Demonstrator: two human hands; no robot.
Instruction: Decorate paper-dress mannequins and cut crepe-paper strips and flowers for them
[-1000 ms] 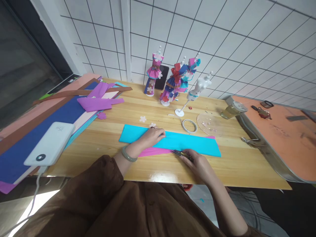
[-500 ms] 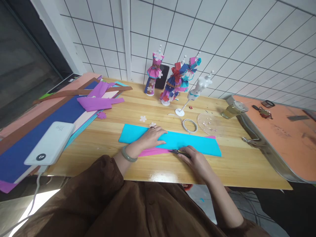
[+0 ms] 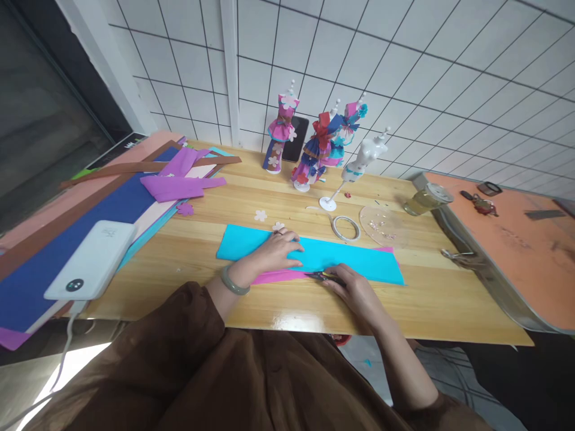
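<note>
A long turquoise sheet point(image 3: 354, 258) lies across the wooden table, over a pink sheet point(image 3: 281, 276) that shows along its near edge and at its right end. My left hand point(image 3: 277, 250) rests on the turquoise sheet with its fingers apart, pressing on it and holding nothing. My right hand point(image 3: 353, 286) is closed around small dark scissors point(image 3: 333, 278), whose tips point left at the near edge of the sheets. Two pale paper flowers point(image 3: 260, 215) lie just beyond the turquoise sheet.
Dressed mini mannequins point(image 3: 320, 146) and a bare one point(image 3: 366, 157) stand at the back. A tape roll point(image 3: 345, 228), a clear dish point(image 3: 381, 224) and a cup point(image 3: 426, 199) are behind right. Coloured sheets point(image 3: 112, 191) and a power bank point(image 3: 92, 259) lie left; an orange-topped surface point(image 3: 507, 239) is right.
The scissors' tips have shifted very slightly left along the near edge. Both hands hold nearly the same places.
</note>
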